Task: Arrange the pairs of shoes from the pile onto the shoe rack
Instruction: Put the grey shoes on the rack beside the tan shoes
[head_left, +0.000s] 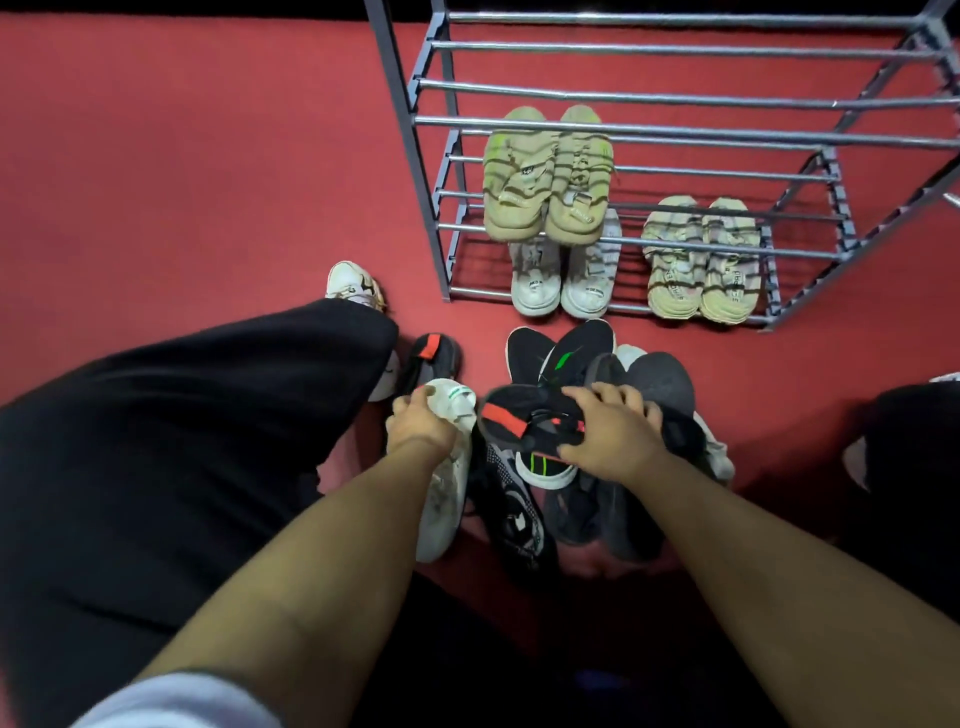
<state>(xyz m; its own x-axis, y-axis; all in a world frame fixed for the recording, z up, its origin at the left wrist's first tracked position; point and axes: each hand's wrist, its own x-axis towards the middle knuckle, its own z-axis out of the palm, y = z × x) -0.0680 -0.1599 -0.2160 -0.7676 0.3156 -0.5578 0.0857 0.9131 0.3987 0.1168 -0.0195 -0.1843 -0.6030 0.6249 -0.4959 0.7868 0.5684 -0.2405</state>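
Hands first: your left hand (415, 421) has its fingers curled round the heel end of a white shoe (441, 483), which hangs toe-down toward you. Your right hand (608, 426) lies across a black shoe with a red tab (524, 421), thumb at its near edge and fingers bent over the far side, so the shoe sits under the palm, on top of the pile (571, 467).

Its likely mate, another black shoe with a red tab (431, 358), stands just beyond your left hand, beside your knee. Since the task wants pairs, you would do best to put the white shoe down, lift the black one clear of the laces beneath it, and take up the mate with your freed left hand. Keep both heels toward you.

Farther off, the shoe rack (675, 130) already holds 3 pairs: white sneakers (561, 286) and striped sandals (701, 265) on the lowest bars, beige sandals (545, 176) 1 tier up. Beside the beige sandals the bars look free; aim there, soles flat across 2 bars.
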